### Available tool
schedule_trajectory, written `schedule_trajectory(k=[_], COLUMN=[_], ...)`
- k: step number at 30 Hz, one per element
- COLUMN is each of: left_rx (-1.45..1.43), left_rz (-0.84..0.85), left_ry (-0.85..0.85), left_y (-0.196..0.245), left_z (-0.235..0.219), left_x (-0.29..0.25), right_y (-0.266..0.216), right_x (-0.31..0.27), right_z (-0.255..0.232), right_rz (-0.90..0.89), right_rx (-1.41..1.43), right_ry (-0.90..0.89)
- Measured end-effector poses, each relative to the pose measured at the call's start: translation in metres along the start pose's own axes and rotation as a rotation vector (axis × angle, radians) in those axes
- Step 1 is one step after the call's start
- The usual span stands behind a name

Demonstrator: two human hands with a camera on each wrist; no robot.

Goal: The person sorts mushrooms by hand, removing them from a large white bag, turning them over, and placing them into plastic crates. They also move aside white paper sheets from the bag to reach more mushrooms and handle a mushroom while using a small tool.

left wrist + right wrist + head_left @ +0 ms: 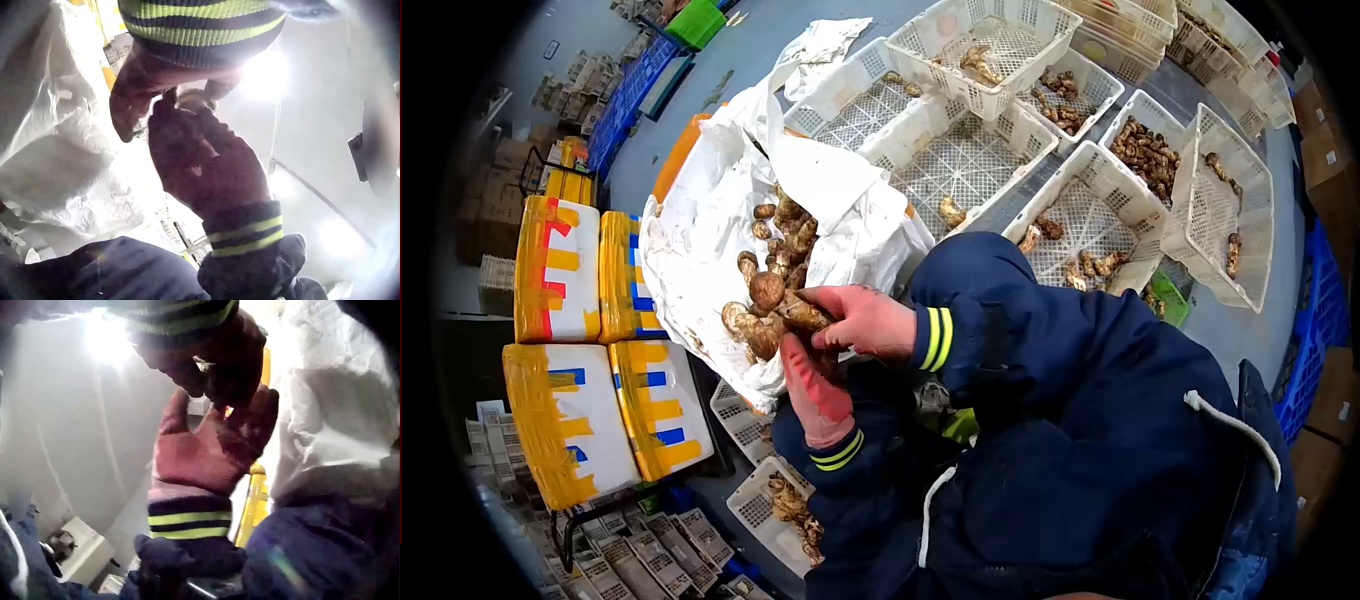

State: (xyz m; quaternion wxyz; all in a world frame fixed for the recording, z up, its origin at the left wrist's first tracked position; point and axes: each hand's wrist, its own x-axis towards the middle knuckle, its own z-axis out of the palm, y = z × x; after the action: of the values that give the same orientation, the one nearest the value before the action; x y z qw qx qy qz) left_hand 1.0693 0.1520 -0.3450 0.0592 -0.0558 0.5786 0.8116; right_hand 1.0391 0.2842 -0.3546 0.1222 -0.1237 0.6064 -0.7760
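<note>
My right hand, in a thin reddish glove, grips a brown mushroom between thumb and fingers over the near edge of a white-lined container. The left hand is just below it, its fingers extended up to the mushroom. In the right wrist view the left hand shows its palm, thumb apart from the fingers. A pale bit of mushroom shows between the hands in the left wrist view. More brown mushrooms are heaped on the white liner right beyond the hands.
White plastic crates stand at the upper right, several with mushrooms in them. Another crate holding mushrooms is at lower left. Foam boxes bound with yellow tape are stacked on the left. Blue pallets lie farther back.
</note>
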Motion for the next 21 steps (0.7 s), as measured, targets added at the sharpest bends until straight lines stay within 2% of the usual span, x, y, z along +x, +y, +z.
schedule_trajectory(k=[1,2,3,4,5,6,8,10,11,13,15,17,21], left_rx=[0.023,-0.018,-0.059,-0.027,-0.112,-0.067,-0.074,-0.036,0.005,0.017,0.019,-0.004,0.028], left_rz=[-0.005,-0.025,-0.047,-0.045,-0.020,-0.060,-0.128,-0.178,-0.209,-0.237,-0.200,-0.239,-0.217], left_ry=[0.025,0.023,0.024,-0.015,-0.104,-0.059,-0.028,0.022,0.067,0.061,-0.024,0.022,-0.002], left_y=[0.001,0.003,0.005,0.007,-0.001,-0.001,-0.005,-0.008,-0.009,-0.011,-0.014,-0.017,-0.020], left_z=[-0.007,-0.014,-0.023,-0.034,-0.051,-0.058,-0.073,-0.075,-0.073,-0.066,-0.058,-0.059,-0.054], left_x=[-0.002,-0.004,-0.007,-0.011,-0.014,-0.018,-0.022,-0.018,-0.016,-0.010,-0.007,-0.003,0.000], right_y=[-0.014,-0.036,-0.051,-0.070,-0.075,-0.089,-0.072,-0.063,-0.050,-0.013,0.020,0.031,0.055], right_x=[-0.003,-0.008,-0.013,-0.028,-0.040,-0.047,-0.072,-0.095,-0.104,-0.120,-0.130,-0.124,-0.114], right_z=[-0.007,-0.022,-0.038,-0.063,-0.086,-0.118,-0.179,-0.207,-0.227,-0.261,-0.274,-0.268,-0.264], right_rz=[0.073,0.004,-0.093,-0.100,-0.488,-0.279,-0.371,-0.374,-0.351,-0.161,-0.124,-0.095,0.021], right_rx=[0.273,0.330,0.506,0.509,0.256,0.338,0.234,0.274,0.268,0.308,0.269,0.226,0.375], right_ry=[-0.092,-0.124,-0.094,0.018,0.115,0.134,0.250,0.403,0.424,0.642,0.669,0.714,0.704])
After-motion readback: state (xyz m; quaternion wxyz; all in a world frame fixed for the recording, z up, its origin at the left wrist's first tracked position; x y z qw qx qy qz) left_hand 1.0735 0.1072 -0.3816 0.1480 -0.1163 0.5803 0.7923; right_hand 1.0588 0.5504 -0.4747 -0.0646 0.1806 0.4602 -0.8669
